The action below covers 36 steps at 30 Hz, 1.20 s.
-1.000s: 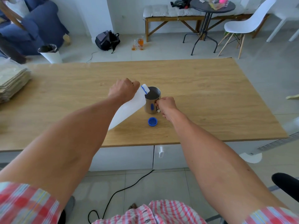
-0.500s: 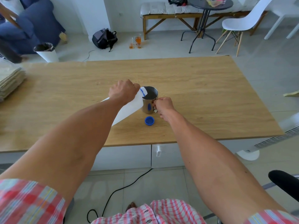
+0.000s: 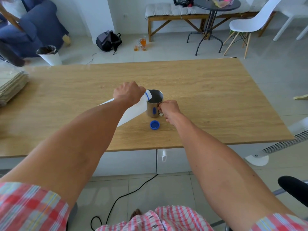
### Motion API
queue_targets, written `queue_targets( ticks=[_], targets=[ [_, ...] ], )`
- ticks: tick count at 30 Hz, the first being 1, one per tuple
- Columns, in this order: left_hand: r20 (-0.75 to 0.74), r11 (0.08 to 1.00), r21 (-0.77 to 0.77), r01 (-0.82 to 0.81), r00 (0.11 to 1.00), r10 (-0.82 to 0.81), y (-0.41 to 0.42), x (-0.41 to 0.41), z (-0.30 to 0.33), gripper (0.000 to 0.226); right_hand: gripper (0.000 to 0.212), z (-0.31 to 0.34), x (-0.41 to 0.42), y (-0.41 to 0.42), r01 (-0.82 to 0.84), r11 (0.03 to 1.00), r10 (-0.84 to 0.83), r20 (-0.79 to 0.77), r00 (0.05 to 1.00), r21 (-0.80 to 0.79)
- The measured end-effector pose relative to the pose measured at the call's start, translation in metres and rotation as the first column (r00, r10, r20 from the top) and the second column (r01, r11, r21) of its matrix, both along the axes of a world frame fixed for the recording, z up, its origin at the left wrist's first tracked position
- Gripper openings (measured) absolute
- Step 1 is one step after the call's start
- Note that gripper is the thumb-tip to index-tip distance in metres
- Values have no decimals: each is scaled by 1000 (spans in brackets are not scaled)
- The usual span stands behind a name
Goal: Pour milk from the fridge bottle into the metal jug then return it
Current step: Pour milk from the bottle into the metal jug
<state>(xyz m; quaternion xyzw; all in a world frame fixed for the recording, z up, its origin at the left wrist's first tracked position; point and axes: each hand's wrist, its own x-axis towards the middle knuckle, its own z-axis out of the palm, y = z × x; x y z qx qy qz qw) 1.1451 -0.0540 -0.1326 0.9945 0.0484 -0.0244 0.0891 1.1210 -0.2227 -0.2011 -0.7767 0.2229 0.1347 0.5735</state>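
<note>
A white plastic milk bottle (image 3: 133, 112) with a blue neck ring is tipped to the right, its mouth over the rim of the metal jug (image 3: 154, 105). My left hand (image 3: 128, 93) grips the bottle near its top. The jug stands upright on the wooden table (image 3: 208, 100). My right hand (image 3: 168, 109) is closed on the jug's handle at its right side. The bottle's blue cap (image 3: 155, 125) lies open side up on the table, just in front of the jug. Most of the bottle's body is hidden behind my left forearm.
A stack of folded beige cloths (image 3: 11, 85) sits at the table's left end. Behind the table are a white bin (image 3: 50, 55), a black backpack (image 3: 108, 40), glasses on the floor (image 3: 141, 45), a round black table (image 3: 215, 7) and a white chair (image 3: 253, 24). A black cable (image 3: 126, 195) runs on the floor.
The bottle's base has risen a little, so it tips further over the jug. Both hands keep their grips and the jug stays in place.
</note>
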Motion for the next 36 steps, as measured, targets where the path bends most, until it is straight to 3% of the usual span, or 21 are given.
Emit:
queue_targets(
  ticks=[36],
  targets=[
    [-69,989,129,69,996,-61,-11,11,14,35,25,0,4,-1,-13,1000,13,-47,999,-1]
  ],
)
